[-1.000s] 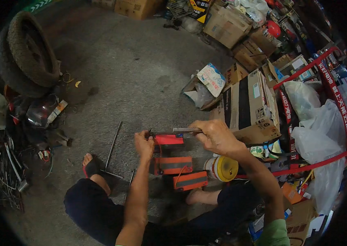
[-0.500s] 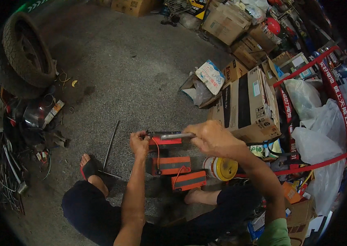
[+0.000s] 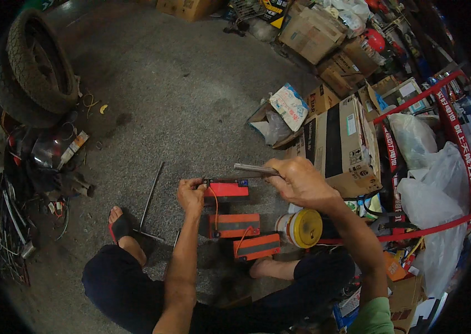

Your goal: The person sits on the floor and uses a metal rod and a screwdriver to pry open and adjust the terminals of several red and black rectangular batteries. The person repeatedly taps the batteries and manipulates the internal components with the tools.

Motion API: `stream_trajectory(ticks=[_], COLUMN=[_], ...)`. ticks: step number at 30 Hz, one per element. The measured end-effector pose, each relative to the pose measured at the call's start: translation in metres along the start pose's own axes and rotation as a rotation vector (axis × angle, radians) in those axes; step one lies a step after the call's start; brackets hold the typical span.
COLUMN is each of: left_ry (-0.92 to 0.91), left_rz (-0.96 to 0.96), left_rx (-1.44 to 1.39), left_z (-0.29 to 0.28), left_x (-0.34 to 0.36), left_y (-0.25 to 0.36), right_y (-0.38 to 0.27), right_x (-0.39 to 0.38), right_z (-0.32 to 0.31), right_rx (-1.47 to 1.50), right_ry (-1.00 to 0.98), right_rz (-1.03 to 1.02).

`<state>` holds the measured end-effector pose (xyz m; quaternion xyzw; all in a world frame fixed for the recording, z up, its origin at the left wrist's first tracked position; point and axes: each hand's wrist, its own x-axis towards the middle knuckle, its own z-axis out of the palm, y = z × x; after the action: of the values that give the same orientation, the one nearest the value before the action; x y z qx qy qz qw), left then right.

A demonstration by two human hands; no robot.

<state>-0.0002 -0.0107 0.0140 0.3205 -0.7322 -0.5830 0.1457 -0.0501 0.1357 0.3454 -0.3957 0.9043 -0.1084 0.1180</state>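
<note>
Red battery (image 3: 230, 190) is seen on the floor, at 3 o'clock from the left hand (image 3: 191, 195) and about 9 o'clock from the right hand (image 3: 298, 179). Left fingers are bent in at its near-left end, beside an orange wire (image 3: 216, 201); whether anything is pinched there cannot be told. Right fingers are wrapped round a metal bar (image 3: 252, 168), its bright end pointed at 9 to 10 o'clock, above the battery's far edge in view; contact cannot be made out. The wire is run down toward 6 o'clock.

Two more batteries are set close by: an orange-black battery (image 3: 234, 225) at 6 o'clock from the red one, a lower orange-black battery (image 3: 256, 246) at 5. Room on that side is bounded by a yellow-lidded bucket (image 3: 307, 228) at 4 o'clock, near the lower battery. A metal T-bar (image 3: 152, 197) is laid at 9 o'clock from the left hand, well apart from the batteries. At 2 o'clock, reach is limited by a large cardboard box (image 3: 337, 146).

Grey, rough floor (image 3: 174, 89) is spread widely at 11 to 12 o'clock, darkly stained in patches. Tyres (image 3: 40, 61) are stacked between 10 and 11; plastic bags (image 3: 436, 192) are piled within a red frame (image 3: 413, 230) at 3.
</note>
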Motion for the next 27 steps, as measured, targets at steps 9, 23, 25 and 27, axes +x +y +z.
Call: stream_trajectory(ticks=[9,23,25,27], left_ry=[-0.016,-0.001,0.020,0.026], left_rz=[-0.036,0.009,0.009,0.009], left_rx=[0.039,-0.007,-0.020,-0.018], left_z=[-0.001,-0.001,-0.002,-0.002], left_x=[0.003,-0.002,-0.001,-0.002], left_y=[0.001,0.008,0.004,0.003], right_y=[-0.005,-0.002,-0.008,-0.016], right_x=[-0.001,0.009,0.018,0.023], right_z=[0.001,0.002,-0.002,0.000], right_rx=[0.052,0.002,-0.042,-0.041], right_ry=[-0.049,-0.099,-0.152,-0.134], right_rz=[0.070,0.015,0.011,0.035])
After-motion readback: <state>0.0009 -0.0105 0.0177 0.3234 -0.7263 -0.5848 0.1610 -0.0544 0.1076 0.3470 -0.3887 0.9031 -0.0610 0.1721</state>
